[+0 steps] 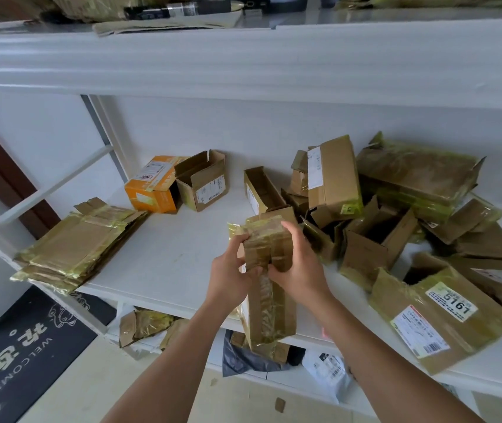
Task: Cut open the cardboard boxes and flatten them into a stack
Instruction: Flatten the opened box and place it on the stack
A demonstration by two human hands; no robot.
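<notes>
A long, narrow taped cardboard box point(269, 303) is held up above the front edge of the white shelf point(167, 257). My left hand point(231, 273) grips its upper left side, fingers curled round the flap. My right hand point(297, 264) grips the upper right side, fingers over the top and thumb at the centre seam. The top flaps are partly parted. A stack of flattened taped boxes point(76, 245) lies at the shelf's left end. No cutting tool is visible.
An orange box point(152, 186) and an open brown box point(204, 181) stand at the back. A pile of several open boxes point(396, 215) fills the right side; a labelled one point(439, 315) lies near the front edge. Scraps and bags point(274, 355) sit below. A dark doormat point(21, 355) covers the floor at left.
</notes>
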